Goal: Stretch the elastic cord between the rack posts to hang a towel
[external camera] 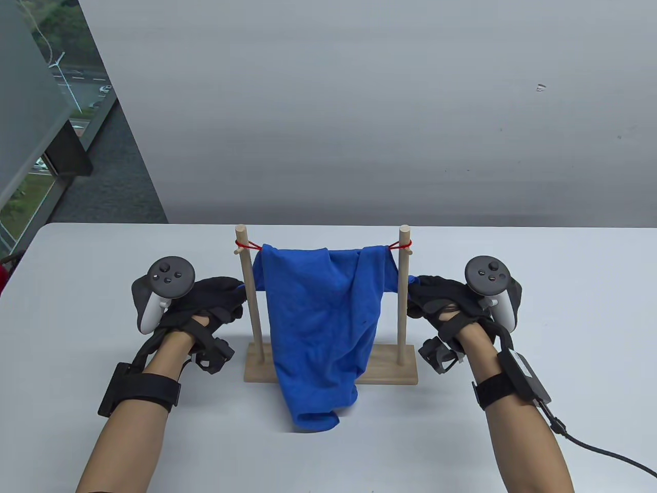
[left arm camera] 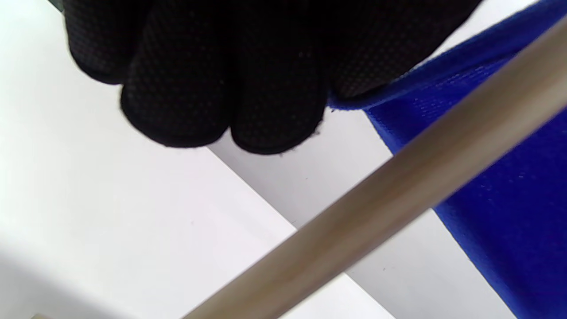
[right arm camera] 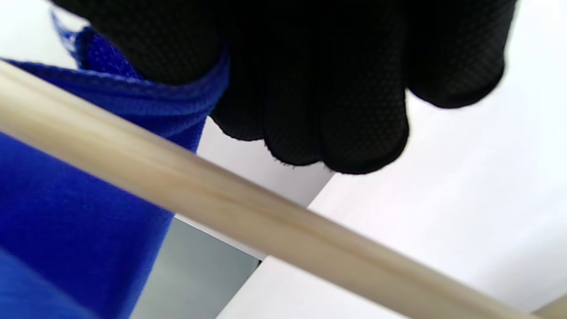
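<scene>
A wooden rack (external camera: 390, 372) with two upright posts stands on the white table. A red elastic cord (external camera: 247, 245) runs between the post tops. A blue towel (external camera: 323, 328) hangs over the cord, its lower end on the table. My left hand (external camera: 226, 298) is just left of the left post (external camera: 251, 298) and pinches the towel's left edge (left arm camera: 398, 88). My right hand (external camera: 423, 298) is just right of the right post (external camera: 403, 298) and pinches the towel's right edge (right arm camera: 177, 102). Each post crosses its wrist view, the left one (left arm camera: 398, 190) and the right one (right arm camera: 199, 186).
The table's far edge (external camera: 328, 224) lies right behind the rack, with a grey wall beyond. A black cable (external camera: 605, 452) trails from my right wrist to the right. A window and floor lie at far left.
</scene>
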